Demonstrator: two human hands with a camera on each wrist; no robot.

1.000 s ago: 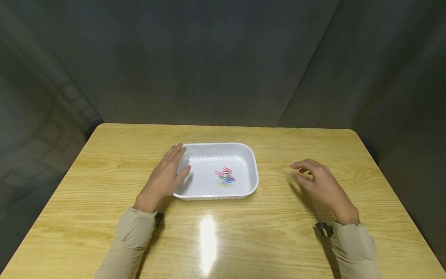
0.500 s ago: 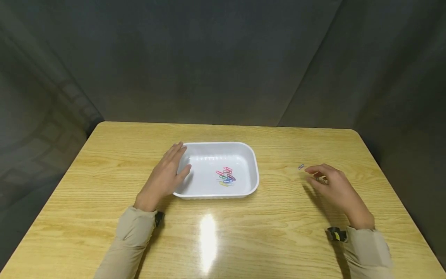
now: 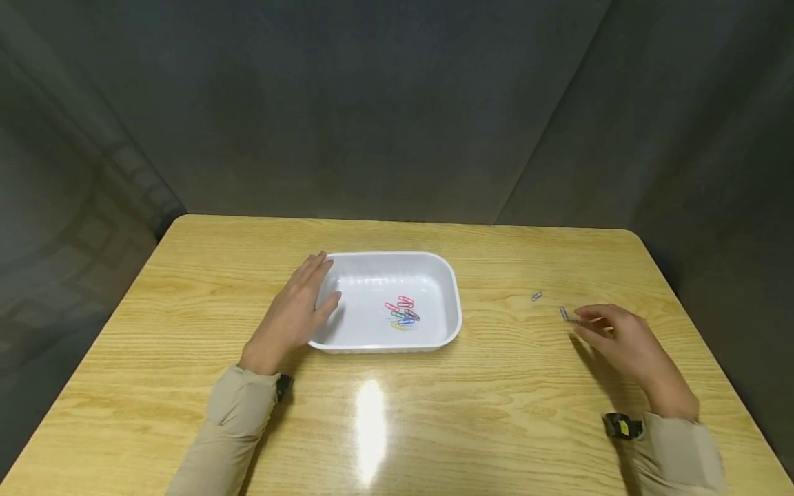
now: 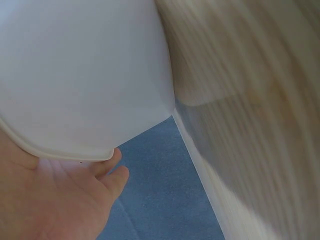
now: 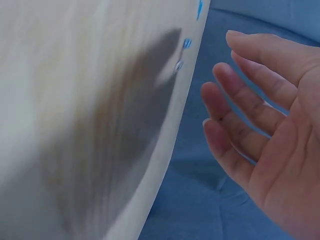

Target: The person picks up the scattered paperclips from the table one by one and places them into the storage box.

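Note:
A white tray (image 3: 443, 303) sits in the middle of the table, holding several coloured paper clips (image 3: 404, 315) in a small cluster. My left hand (image 3: 290, 313) rests at the tray's left edge, fingers fairly straight along the rim; the left wrist view shows the hand (image 4: 55, 200) against the tray's rim (image 4: 75, 159). On the right, my right hand (image 3: 626, 341) hovers over the table, fingers loosely bent and parted. Just off its fingertips lies a blue paper clip (image 3: 564, 313) with a paler clip (image 5: 179, 65) beside it. Another blue clip (image 3: 536, 297) lies farther off.
The wooden table (image 3: 471, 413) has a bright light reflection in front of the tray. Dark grey cloth (image 3: 372, 117) hangs behind the table and along both sides.
My right hand has moved rightward and nearer, away from the far blue clip, which was let go on the table. A second blue clip now shows by the fingertips. My left hand stays put.

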